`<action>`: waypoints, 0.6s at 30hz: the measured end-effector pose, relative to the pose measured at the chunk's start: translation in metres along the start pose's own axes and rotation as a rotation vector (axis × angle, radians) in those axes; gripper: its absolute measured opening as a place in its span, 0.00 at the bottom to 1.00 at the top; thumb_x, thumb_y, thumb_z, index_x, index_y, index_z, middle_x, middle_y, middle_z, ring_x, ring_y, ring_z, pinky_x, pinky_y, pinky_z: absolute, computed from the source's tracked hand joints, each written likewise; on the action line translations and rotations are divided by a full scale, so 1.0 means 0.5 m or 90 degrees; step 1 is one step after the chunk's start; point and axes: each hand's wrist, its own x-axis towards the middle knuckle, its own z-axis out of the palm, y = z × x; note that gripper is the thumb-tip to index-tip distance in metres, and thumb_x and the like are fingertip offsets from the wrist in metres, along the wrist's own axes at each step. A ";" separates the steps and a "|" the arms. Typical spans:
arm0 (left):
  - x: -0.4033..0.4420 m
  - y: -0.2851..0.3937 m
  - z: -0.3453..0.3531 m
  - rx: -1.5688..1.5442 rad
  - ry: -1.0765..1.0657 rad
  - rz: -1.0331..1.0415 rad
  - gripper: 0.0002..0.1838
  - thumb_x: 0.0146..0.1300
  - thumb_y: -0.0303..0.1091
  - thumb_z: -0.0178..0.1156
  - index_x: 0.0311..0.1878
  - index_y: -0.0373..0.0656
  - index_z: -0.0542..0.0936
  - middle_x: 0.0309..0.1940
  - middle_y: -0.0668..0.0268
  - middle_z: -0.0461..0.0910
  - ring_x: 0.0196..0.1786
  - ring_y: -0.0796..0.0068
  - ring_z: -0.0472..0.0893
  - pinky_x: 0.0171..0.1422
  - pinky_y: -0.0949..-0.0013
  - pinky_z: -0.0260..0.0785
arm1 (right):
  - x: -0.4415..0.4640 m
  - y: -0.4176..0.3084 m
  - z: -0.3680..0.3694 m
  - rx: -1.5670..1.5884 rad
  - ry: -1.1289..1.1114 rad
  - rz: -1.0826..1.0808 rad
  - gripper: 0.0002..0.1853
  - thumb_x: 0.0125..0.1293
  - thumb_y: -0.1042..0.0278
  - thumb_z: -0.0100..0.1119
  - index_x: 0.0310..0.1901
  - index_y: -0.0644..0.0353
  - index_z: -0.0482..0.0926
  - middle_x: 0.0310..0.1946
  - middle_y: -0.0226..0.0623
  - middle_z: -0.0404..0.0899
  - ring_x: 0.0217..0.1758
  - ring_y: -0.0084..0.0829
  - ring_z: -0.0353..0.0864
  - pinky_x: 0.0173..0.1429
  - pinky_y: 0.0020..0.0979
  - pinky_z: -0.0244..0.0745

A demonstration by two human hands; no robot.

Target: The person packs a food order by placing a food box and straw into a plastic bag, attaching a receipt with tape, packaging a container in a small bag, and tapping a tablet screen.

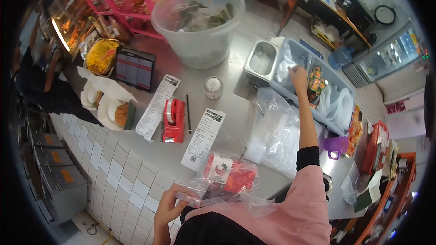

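Observation:
My left hand [171,206] is closed on the gathered edge of a clear plastic bag [251,201] at the front of the counter. Inside that bag lies a red package [243,177] with a white label. Stretched far forward, my right hand [298,78] reaches into a grey-blue divided bin [329,117], its fingers pinched together over white packets [284,69]. Whatever sits between those fingertips is too small to make out. Beside this hand, another compartment holds colourful sachets [316,81]. A stack of clear plastic bags [272,129] lies under my right arm.
Two printed receipts, a red tape dispenser [175,120], a black pen [188,114] and a can [213,87] lie mid-counter. Behind them stands a large translucent tub [197,41]. An open food box [113,111] and a tablet [135,69] are left; a purple mug [335,146] is right.

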 end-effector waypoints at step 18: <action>0.002 -0.001 0.015 -0.015 0.038 -0.036 0.06 0.61 0.27 0.52 0.38 0.36 0.67 0.30 0.54 0.79 0.33 0.67 0.80 0.40 0.68 0.71 | -0.057 0.267 -0.124 0.393 0.066 0.058 0.06 0.59 0.79 0.52 0.37 0.69 0.75 0.29 0.39 0.78 0.27 0.25 0.80 0.29 0.23 0.77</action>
